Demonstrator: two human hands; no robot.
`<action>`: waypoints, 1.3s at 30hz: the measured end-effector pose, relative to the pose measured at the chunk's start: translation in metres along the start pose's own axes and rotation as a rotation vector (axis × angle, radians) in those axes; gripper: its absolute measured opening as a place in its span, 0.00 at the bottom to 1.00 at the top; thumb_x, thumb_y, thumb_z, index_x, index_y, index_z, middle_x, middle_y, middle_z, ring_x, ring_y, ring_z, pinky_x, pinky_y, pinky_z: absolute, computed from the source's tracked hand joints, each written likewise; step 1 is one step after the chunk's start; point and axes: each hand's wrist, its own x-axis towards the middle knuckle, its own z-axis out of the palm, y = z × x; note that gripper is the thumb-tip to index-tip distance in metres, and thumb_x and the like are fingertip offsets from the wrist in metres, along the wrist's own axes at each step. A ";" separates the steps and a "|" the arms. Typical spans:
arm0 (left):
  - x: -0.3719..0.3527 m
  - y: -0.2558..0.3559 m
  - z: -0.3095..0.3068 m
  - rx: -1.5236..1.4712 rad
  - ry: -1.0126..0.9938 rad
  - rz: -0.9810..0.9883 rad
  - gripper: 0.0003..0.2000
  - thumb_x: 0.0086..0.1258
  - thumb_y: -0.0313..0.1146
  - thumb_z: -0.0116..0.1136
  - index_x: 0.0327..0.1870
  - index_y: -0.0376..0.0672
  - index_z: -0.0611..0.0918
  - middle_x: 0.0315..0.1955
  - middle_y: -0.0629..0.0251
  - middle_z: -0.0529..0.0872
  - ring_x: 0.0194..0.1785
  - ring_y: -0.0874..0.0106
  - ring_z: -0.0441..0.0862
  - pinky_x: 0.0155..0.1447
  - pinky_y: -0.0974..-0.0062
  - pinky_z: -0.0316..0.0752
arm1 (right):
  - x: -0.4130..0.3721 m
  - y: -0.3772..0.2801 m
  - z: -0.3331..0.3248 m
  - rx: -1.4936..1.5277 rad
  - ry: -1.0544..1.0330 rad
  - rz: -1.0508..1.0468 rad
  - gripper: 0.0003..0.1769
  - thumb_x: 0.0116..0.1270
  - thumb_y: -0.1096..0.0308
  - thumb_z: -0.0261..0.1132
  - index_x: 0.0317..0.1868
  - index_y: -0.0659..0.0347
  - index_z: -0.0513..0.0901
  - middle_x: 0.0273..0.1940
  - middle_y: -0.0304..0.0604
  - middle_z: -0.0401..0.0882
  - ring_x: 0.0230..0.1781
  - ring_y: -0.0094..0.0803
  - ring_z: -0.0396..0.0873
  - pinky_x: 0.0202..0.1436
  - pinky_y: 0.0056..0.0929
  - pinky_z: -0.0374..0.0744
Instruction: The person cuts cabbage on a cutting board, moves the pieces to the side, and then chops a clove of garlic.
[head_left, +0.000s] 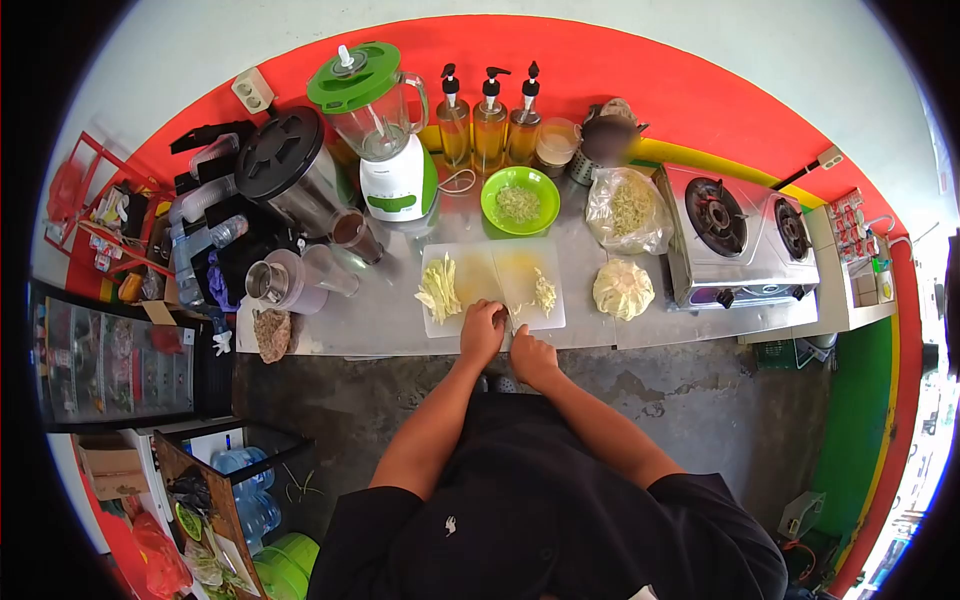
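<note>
A white cutting board (472, 318) lies at the counter's front edge. My left hand (484, 325) presses down on it with curled fingers, and whatever they hold is hidden beneath them. Close by on the right, my right hand (533, 357) is closed around the handle of a knife (513, 322), whose thin blade shows nearly edge-on and points away from me. Pale cabbage strips (438, 288) are piled on the board's left side. Smaller chopped cabbage (543, 290) sits on its right. Beyond the board, a green bowl (490, 212) contains pale shredded pieces.
Right of the board are a cabbage (623, 290), a plastic bag of pale shreds (628, 210) and a two-burner stove (740, 235). A blender (390, 180) and pump bottles (489, 125) line the wall. Cups and a shaker (270, 282) crowd the left.
</note>
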 end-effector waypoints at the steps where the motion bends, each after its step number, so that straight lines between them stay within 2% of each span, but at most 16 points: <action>1: 0.001 -0.001 0.000 0.002 0.003 -0.003 0.03 0.62 0.25 0.61 0.35 0.39 0.83 0.31 0.56 0.81 0.41 0.55 0.78 0.47 0.60 0.73 | 0.004 0.000 0.000 -0.001 -0.002 -0.004 0.17 0.69 0.65 0.59 0.52 0.69 0.70 0.44 0.62 0.86 0.47 0.56 0.87 0.50 0.49 0.84; 4: 0.001 0.000 -0.004 -0.037 -0.045 -0.015 0.03 0.61 0.25 0.62 0.35 0.38 0.83 0.31 0.56 0.81 0.40 0.55 0.78 0.47 0.60 0.73 | 0.016 0.003 -0.001 0.031 0.005 0.003 0.18 0.69 0.64 0.60 0.52 0.69 0.70 0.46 0.63 0.86 0.46 0.57 0.87 0.50 0.49 0.84; 7: 0.003 -0.001 -0.006 -0.083 -0.101 -0.012 0.02 0.64 0.25 0.60 0.35 0.39 0.82 0.33 0.57 0.80 0.44 0.53 0.77 0.48 0.57 0.73 | 0.017 0.005 -0.007 -0.028 0.061 -0.044 0.16 0.70 0.66 0.58 0.53 0.67 0.71 0.42 0.59 0.87 0.45 0.52 0.88 0.47 0.47 0.85; 10: 0.003 -0.004 -0.005 -0.072 -0.076 -0.005 0.03 0.62 0.26 0.62 0.35 0.38 0.83 0.31 0.56 0.81 0.39 0.55 0.79 0.46 0.60 0.73 | 0.005 0.004 -0.002 -0.053 0.022 -0.039 0.15 0.71 0.66 0.57 0.52 0.67 0.71 0.40 0.59 0.88 0.43 0.51 0.89 0.46 0.46 0.86; 12: 0.001 -0.004 -0.007 -0.049 -0.086 0.015 0.02 0.64 0.26 0.61 0.35 0.38 0.83 0.32 0.55 0.81 0.41 0.54 0.78 0.47 0.59 0.73 | 0.006 0.001 0.003 0.019 -0.032 0.035 0.19 0.69 0.64 0.60 0.52 0.68 0.70 0.45 0.64 0.85 0.49 0.57 0.86 0.54 0.49 0.82; 16: -0.010 0.004 -0.014 0.020 -0.039 0.115 0.04 0.64 0.25 0.59 0.37 0.38 0.84 0.34 0.55 0.82 0.44 0.53 0.78 0.50 0.58 0.73 | 0.018 0.004 -0.002 0.032 -0.003 -0.022 0.18 0.69 0.64 0.60 0.52 0.68 0.70 0.46 0.64 0.85 0.49 0.57 0.86 0.54 0.49 0.82; 18: -0.013 0.005 -0.016 0.025 -0.061 0.094 0.06 0.65 0.25 0.58 0.39 0.39 0.85 0.36 0.55 0.83 0.46 0.52 0.77 0.51 0.58 0.73 | 0.018 0.003 -0.008 -0.011 0.024 -0.047 0.15 0.71 0.66 0.56 0.52 0.68 0.71 0.41 0.59 0.88 0.43 0.52 0.88 0.47 0.46 0.85; 19: -0.014 0.004 -0.016 0.027 -0.056 0.096 0.06 0.65 0.25 0.58 0.39 0.39 0.85 0.36 0.55 0.83 0.46 0.52 0.77 0.51 0.58 0.73 | 0.014 0.001 -0.008 -0.012 0.028 -0.051 0.15 0.71 0.66 0.56 0.52 0.68 0.71 0.41 0.59 0.88 0.43 0.52 0.88 0.47 0.46 0.85; 21: -0.014 0.003 -0.015 0.023 -0.050 0.057 0.07 0.66 0.25 0.58 0.40 0.39 0.86 0.37 0.55 0.83 0.46 0.52 0.78 0.52 0.59 0.73 | 0.007 -0.001 -0.005 0.052 -0.003 0.016 0.16 0.69 0.67 0.59 0.51 0.68 0.70 0.45 0.64 0.85 0.49 0.56 0.86 0.53 0.50 0.82; 29: -0.017 0.000 -0.012 0.018 -0.027 0.030 0.06 0.67 0.26 0.59 0.40 0.42 0.87 0.37 0.58 0.82 0.47 0.54 0.78 0.53 0.59 0.74 | 0.020 0.001 -0.015 0.042 -0.007 -0.049 0.18 0.69 0.67 0.58 0.53 0.70 0.70 0.45 0.64 0.85 0.48 0.57 0.86 0.53 0.50 0.82; 32: -0.015 0.000 -0.015 0.010 -0.025 0.030 0.06 0.68 0.27 0.59 0.40 0.43 0.87 0.36 0.58 0.82 0.47 0.54 0.78 0.52 0.59 0.74 | 0.012 -0.001 -0.013 0.000 -0.029 -0.046 0.17 0.69 0.67 0.57 0.53 0.69 0.71 0.45 0.60 0.87 0.47 0.52 0.87 0.51 0.46 0.84; 34: -0.017 0.003 -0.015 -0.008 -0.014 0.016 0.05 0.68 0.27 0.59 0.40 0.43 0.87 0.36 0.57 0.81 0.47 0.54 0.78 0.52 0.59 0.74 | 0.007 -0.004 0.000 0.056 -0.030 0.022 0.18 0.68 0.65 0.61 0.51 0.69 0.70 0.45 0.64 0.85 0.49 0.58 0.85 0.53 0.51 0.82; 39: -0.016 0.003 -0.014 -0.008 -0.006 -0.025 0.05 0.66 0.26 0.61 0.40 0.41 0.86 0.35 0.56 0.82 0.46 0.53 0.78 0.50 0.60 0.73 | 0.018 -0.004 -0.005 0.079 -0.023 0.013 0.19 0.70 0.63 0.59 0.52 0.69 0.70 0.46 0.65 0.85 0.49 0.58 0.86 0.54 0.52 0.82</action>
